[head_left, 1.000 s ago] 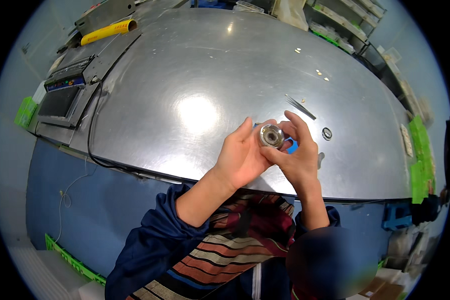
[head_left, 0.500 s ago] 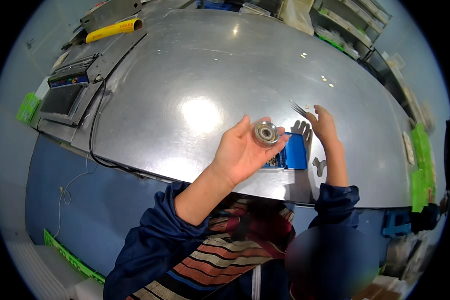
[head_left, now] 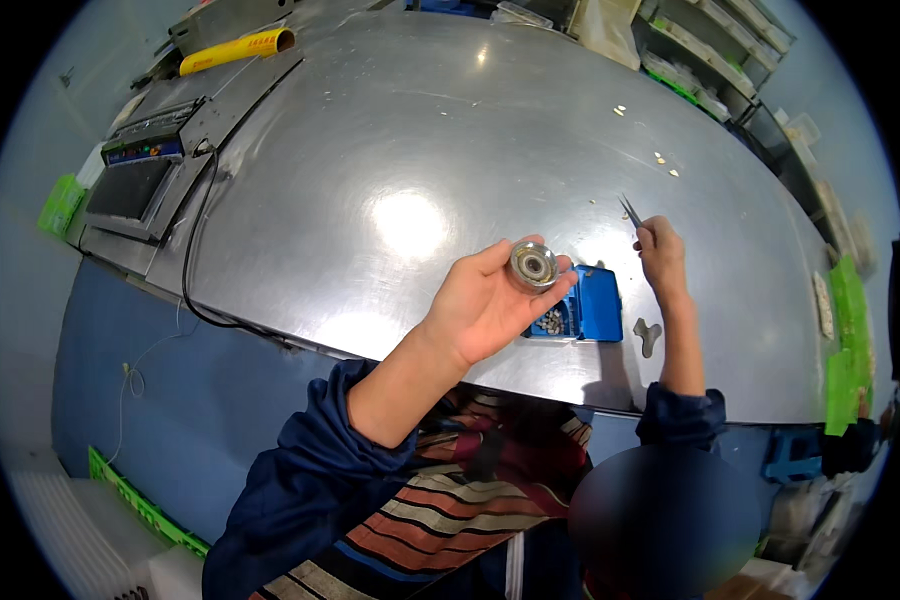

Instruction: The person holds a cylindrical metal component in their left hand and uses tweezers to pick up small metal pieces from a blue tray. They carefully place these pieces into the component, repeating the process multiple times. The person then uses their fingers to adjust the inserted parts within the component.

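My left hand (head_left: 482,308) is turned palm up, fingers curled around a round, clear-rimmed piece (head_left: 533,266) with metal rings at its centre, like a bearing. To the right, my right hand (head_left: 662,256) pinches a pair of dark tweezers (head_left: 629,211), tips pointing up and left above the table. Beneath and beside the left hand lies an open blue case (head_left: 600,303). Small metallic pieces (head_left: 551,322) fill part of its left half, which my fingers partly cover. A flat grey three-lobed metal piece (head_left: 648,337) rests on the table below the right hand.
The steel table (head_left: 340,160) bears a few small pale bits (head_left: 660,158) at the far right. At left stand a sealing machine (head_left: 135,188) with a black cable (head_left: 184,270) and a yellow tube (head_left: 238,52). Green pieces (head_left: 848,340) line the right edge.
My right hand has drawn slightly right and down, and the tweezers' tips look closer together. The left hand keeps the round piece in nearly the same place. The view has shifted slightly.
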`<state>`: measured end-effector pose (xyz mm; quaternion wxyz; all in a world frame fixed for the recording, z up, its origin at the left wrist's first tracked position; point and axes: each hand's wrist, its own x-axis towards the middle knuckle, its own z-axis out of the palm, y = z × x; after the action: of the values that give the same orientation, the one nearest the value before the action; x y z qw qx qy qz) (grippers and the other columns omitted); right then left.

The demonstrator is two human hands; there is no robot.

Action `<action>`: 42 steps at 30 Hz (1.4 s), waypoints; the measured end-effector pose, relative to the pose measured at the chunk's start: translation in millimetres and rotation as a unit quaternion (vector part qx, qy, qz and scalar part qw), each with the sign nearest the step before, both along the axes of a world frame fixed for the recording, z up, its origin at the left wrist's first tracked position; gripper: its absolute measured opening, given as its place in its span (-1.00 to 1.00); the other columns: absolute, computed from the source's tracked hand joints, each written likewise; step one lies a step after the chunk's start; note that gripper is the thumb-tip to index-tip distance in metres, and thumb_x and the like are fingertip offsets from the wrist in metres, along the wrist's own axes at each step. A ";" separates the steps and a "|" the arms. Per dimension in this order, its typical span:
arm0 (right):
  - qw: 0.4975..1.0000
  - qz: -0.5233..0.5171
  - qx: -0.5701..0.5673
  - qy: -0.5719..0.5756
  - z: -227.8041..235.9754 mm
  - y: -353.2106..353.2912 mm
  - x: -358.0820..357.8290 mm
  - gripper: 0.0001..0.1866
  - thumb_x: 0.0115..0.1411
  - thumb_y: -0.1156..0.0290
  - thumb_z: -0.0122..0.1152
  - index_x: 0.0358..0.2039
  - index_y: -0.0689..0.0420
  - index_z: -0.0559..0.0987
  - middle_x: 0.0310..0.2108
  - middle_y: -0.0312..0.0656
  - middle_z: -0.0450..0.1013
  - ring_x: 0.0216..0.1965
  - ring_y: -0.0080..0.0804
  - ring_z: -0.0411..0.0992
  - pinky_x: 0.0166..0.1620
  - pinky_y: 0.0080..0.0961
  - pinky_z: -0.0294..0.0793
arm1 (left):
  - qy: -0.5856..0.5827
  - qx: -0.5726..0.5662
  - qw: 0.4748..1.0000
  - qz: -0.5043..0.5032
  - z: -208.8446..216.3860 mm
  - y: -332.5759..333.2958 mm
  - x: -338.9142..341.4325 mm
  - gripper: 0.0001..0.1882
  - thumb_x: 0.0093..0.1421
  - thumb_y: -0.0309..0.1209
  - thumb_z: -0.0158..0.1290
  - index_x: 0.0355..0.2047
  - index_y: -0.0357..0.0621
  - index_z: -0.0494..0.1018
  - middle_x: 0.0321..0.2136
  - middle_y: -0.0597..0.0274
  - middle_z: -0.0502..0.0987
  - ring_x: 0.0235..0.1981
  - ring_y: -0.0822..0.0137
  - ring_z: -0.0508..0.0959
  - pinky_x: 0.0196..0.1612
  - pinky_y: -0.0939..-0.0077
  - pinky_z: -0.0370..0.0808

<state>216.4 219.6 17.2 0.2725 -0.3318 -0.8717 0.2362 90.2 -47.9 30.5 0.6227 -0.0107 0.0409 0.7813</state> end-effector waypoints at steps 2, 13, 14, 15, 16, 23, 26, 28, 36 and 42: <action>1.000 0.024 -0.003 0.006 28.7 -33.4 7.2 -0.87 0.24 0.47 0.07 -0.31 0.28 0.50 -0.51 -0.12 0.46 -0.46 -0.39 0.43 -0.34 -0.46 0.41 | 0.007 -0.008 1.000 -0.003 2.2 0.5 0.1 -0.61 0.42 -0.28 -0.38 -0.02 -0.41 0.22 0.04 -0.38 0.25 0.13 -0.21 0.30 0.24 0.06 0.32; 0.959 0.233 0.159 0.023 98.7 -129.4 18.8 -0.88 0.06 0.45 0.27 -0.35 0.14 0.58 -0.49 -0.23 0.46 -0.43 -0.31 0.40 -0.29 -0.42 0.33 | 0.048 -0.019 0.999 0.004 20.4 -3.5 2.5 -0.53 0.43 -0.23 -0.44 0.02 -0.47 0.17 0.07 -0.34 0.25 0.11 -0.14 0.33 0.23 0.09 0.33; 0.951 0.245 0.189 0.012 103.0 -132.8 17.1 -0.88 0.04 0.46 0.28 -0.37 0.12 0.58 -0.51 -0.24 0.44 -0.43 -0.31 0.38 -0.29 -0.42 0.31 | 0.052 -0.022 0.998 0.006 22.0 -3.9 2.6 -0.53 0.43 -0.23 -0.45 0.03 -0.48 0.17 0.07 -0.34 0.25 0.11 -0.13 0.33 0.23 0.09 0.33; 0.943 0.247 0.223 0.007 105.7 -136.2 15.0 -0.90 0.01 0.47 0.28 -0.40 0.08 0.58 -0.54 -0.29 0.42 -0.44 -0.34 0.35 -0.26 -0.42 0.27 | 0.058 -0.020 0.998 0.005 22.4 -3.9 2.2 -0.55 0.43 -0.24 -0.44 0.00 -0.46 0.18 0.04 -0.31 0.27 0.07 -0.10 0.36 0.20 0.11 0.36; 0.937 0.252 0.240 0.002 108.5 -138.9 13.0 -0.90 0.01 0.47 0.29 -0.40 0.07 0.58 -0.54 -0.29 0.41 -0.44 -0.34 0.35 -0.26 -0.42 0.27 | 0.063 -0.019 0.998 0.005 22.8 -4.0 1.6 -0.57 0.43 -0.25 -0.42 -0.04 -0.45 0.19 0.00 -0.29 0.29 0.04 -0.07 0.39 0.18 0.12 0.38; 0.903 0.287 0.320 0.004 115.9 -145.1 1.9 -0.88 -0.05 0.43 0.32 -0.46 0.06 0.56 -0.57 -0.30 0.39 -0.46 -0.35 0.34 -0.24 -0.41 0.27 | 0.075 -0.016 0.997 0.003 21.6 -3.4 2.4 -0.62 0.42 -0.25 -0.40 -0.11 -0.37 0.26 -0.10 -0.21 0.38 -0.05 0.01 0.45 0.09 0.15 0.45; 0.904 0.285 0.317 -0.014 114.7 -146.4 0.0 -0.89 -0.07 0.43 0.33 -0.50 0.07 0.55 -0.59 -0.31 0.38 -0.48 -0.35 0.34 -0.24 -0.41 0.27 | 0.067 -0.006 0.998 0.001 16.2 -3.3 0.9 -0.64 0.42 -0.26 -0.40 -0.12 -0.32 0.27 -0.11 -0.15 0.41 -0.06 0.06 0.46 0.09 0.16 0.46; 0.905 0.283 0.316 -0.022 113.6 -146.4 -1.3 -0.89 -0.08 0.43 0.33 -0.52 0.07 0.54 -0.60 -0.31 0.38 -0.48 -0.35 0.34 -0.25 -0.41 0.27 | 0.067 -0.005 0.998 0.000 16.7 -4.0 2.1 -0.62 0.43 -0.28 -0.42 -0.07 -0.35 0.26 -0.09 -0.08 0.39 -0.06 0.11 0.45 0.10 0.18 0.45; 0.904 0.287 0.314 -0.040 111.3 -148.0 -6.6 -0.87 -0.09 0.39 0.34 -0.57 0.08 0.54 -0.62 -0.30 0.39 -0.49 -0.34 0.34 -0.22 -0.39 0.27 | 0.054 0.003 0.999 0.002 13.2 -5.0 2.4 -0.62 0.43 -0.29 -0.44 -0.05 -0.36 0.24 -0.11 -0.03 0.38 -0.06 0.14 0.44 0.12 0.19 0.43; 0.905 0.296 0.301 -0.061 113.0 -149.1 -7.5 -0.89 -0.08 0.39 0.33 -0.56 0.09 0.55 -0.62 -0.29 0.40 -0.48 -0.35 0.35 -0.20 -0.39 0.28 | 0.052 -0.003 0.999 0.007 12.7 -5.4 3.2 -0.64 0.43 -0.30 -0.43 -0.05 -0.33 0.24 -0.11 -0.02 0.39 -0.06 0.15 0.44 0.11 0.20 0.43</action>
<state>209.0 70.5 130.2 0.2236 0.0254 -0.9743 0.0116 93.4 -53.4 43.2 0.6139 0.0278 0.0759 0.7852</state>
